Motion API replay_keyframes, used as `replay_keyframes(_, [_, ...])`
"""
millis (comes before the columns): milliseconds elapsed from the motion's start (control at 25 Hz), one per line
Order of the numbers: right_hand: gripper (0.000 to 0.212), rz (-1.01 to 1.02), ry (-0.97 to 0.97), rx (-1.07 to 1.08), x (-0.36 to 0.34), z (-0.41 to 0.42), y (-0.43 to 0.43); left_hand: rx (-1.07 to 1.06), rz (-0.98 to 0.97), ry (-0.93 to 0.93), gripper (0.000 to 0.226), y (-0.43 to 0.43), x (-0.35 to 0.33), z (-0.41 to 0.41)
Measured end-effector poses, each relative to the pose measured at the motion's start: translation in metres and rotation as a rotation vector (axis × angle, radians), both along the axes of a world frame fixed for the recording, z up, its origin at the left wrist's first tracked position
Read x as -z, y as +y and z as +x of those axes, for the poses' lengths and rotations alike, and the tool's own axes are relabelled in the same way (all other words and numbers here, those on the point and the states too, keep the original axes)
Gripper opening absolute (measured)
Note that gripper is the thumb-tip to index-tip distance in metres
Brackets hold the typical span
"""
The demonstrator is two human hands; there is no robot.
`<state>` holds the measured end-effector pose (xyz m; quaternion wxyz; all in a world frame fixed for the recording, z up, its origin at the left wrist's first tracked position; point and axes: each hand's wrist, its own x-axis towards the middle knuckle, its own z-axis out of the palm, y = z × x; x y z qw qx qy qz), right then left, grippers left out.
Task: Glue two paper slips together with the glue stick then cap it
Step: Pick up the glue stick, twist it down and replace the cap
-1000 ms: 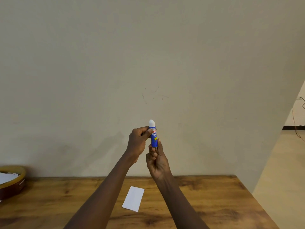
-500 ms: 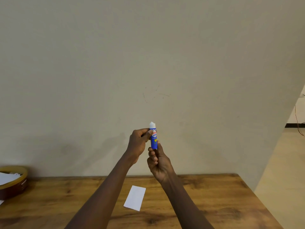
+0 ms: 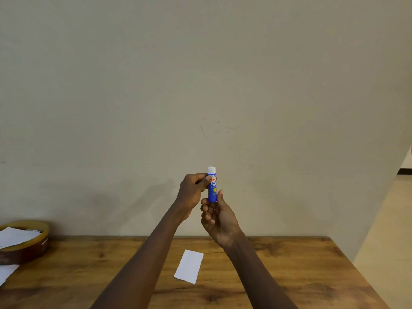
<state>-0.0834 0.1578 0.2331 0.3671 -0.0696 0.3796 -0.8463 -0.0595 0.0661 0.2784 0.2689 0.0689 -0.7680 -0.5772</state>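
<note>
A blue glue stick [image 3: 212,188] stands upright in the air in front of the wall, its white glue tip showing at the top with no cap on it. My left hand [image 3: 192,192] pinches the upper part of the tube from the left. My right hand [image 3: 217,216] grips the tube's bottom end from below, thumb up along its side. A white paper slip [image 3: 189,266] lies flat on the wooden table [image 3: 289,275] below the hands. The cap is not visible.
A round brown and yellow tin [image 3: 26,243] holding white papers sits at the table's left end, with another sheet [image 3: 6,273] in front of it. The table's right edge drops to a light floor [image 3: 388,241]. A plain wall stands behind.
The exposed white glue tip looks shorter than a second ago. Both hands keep their hold on the tube and have barely shifted.
</note>
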Motion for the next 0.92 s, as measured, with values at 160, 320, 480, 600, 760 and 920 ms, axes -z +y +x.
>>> replay_keyframes(160, [0.037, -0.069, -0.012, 0.042, -0.001, 0.004, -0.003, -0.039, -0.002, -0.010, 0.027, 0.000, 0.002, 0.001])
replay_keyframes(320, [0.003, 0.079, 0.184, 0.260, 0.004, 0.007, -0.008, -0.102, -0.039, -0.034, 0.027, 0.004, 0.003, -0.001])
replay_keyframes(480, [0.014, 0.096, 0.165, 0.217, 0.007, 0.006, -0.002, -0.037, 0.025, -0.014, 0.026, 0.004, 0.003, 0.002])
replay_keyframes(600, [0.057, 0.066, 0.056, 0.024, 0.006, 0.003, 0.007, 0.015, 0.032, -0.012, 0.027, 0.001, 0.001, 0.003])
replay_keyframes(760, [0.041, -0.118, -0.077, 0.021, 0.003, 0.004, 0.002, 0.023, 0.027, -0.002, 0.027, 0.005, 0.000, 0.001])
replay_keyframes(920, [0.017, -0.193, -0.096, 0.166, 0.002, 0.008, 0.001, -0.059, -0.004, 0.005, 0.026, 0.006, 0.000, -0.003])
